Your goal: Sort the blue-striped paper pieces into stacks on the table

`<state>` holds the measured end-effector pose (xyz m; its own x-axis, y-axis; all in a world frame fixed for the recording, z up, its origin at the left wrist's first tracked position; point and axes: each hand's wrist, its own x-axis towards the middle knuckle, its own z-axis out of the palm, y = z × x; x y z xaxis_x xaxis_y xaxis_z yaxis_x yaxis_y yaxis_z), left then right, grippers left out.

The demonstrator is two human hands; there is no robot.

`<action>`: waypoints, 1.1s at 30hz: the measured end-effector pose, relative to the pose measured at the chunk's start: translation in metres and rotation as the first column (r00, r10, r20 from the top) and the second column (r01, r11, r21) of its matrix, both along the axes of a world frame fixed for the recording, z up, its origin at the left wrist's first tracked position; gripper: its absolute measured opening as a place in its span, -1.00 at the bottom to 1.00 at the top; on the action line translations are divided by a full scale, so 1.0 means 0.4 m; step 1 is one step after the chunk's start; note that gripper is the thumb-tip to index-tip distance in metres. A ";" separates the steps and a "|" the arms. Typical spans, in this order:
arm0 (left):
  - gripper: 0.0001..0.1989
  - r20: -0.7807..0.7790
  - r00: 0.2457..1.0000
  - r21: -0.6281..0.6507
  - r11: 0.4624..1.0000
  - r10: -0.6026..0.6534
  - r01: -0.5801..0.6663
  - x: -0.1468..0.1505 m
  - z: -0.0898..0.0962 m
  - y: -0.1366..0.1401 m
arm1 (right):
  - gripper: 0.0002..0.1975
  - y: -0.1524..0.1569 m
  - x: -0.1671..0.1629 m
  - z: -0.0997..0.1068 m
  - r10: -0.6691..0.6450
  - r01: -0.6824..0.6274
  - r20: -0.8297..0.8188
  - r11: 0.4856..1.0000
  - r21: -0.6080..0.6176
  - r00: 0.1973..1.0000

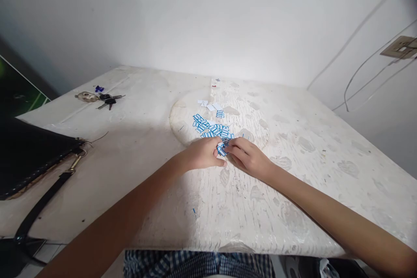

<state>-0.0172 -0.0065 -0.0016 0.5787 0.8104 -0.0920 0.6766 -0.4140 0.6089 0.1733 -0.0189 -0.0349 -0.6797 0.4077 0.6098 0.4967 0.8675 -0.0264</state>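
Small paper slips [219, 129] with blue borders lie in a loose pile at the middle of the table, just beyond my hands. My left hand [204, 153] is curled, with a few blue-edged slips [222, 149] between its thumb and fingers. From the right, my right hand [248, 157] meets these slips with its fingers bent and pressed together at their edge. Its exact grip is partly hidden. Behind the pile rest several plain white paper pieces [210, 106] and a small blue-edged group [220, 114].
A pale patterned cover spreads over the table [156, 191]. Keys [109, 99] and a blue scrap [99, 89] lie at the back left. On the left is a black bag [35, 152] with a strap. Cables hang by a wall socket [399, 47] on the right.
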 end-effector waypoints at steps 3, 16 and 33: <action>-0.77 -0.017 1.000 0.017 1.000 0.025 -0.025 0.004 0.002 -0.003 | -0.88 0.002 0.006 -0.002 -0.060 0.056 0.045 0.995 0.081 0.997; -0.83 -0.119 0.984 0.164 0.980 0.133 -0.112 0.025 -0.001 -0.013 | -0.80 -0.007 0.006 0.023 -0.187 0.159 0.212 0.977 0.143 0.959; -0.72 -0.221 0.975 0.328 0.939 -0.025 0.098 0.017 -0.001 -0.027 | -0.66 -0.022 0.009 0.019 -0.224 0.118 -0.148 0.848 -0.517 0.963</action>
<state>-0.0104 -0.0172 -0.0021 0.6255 0.7783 0.0538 0.7403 -0.6139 0.2741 0.1770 -0.0277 -0.0273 -0.4600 0.7907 0.4038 0.5742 0.6119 -0.5440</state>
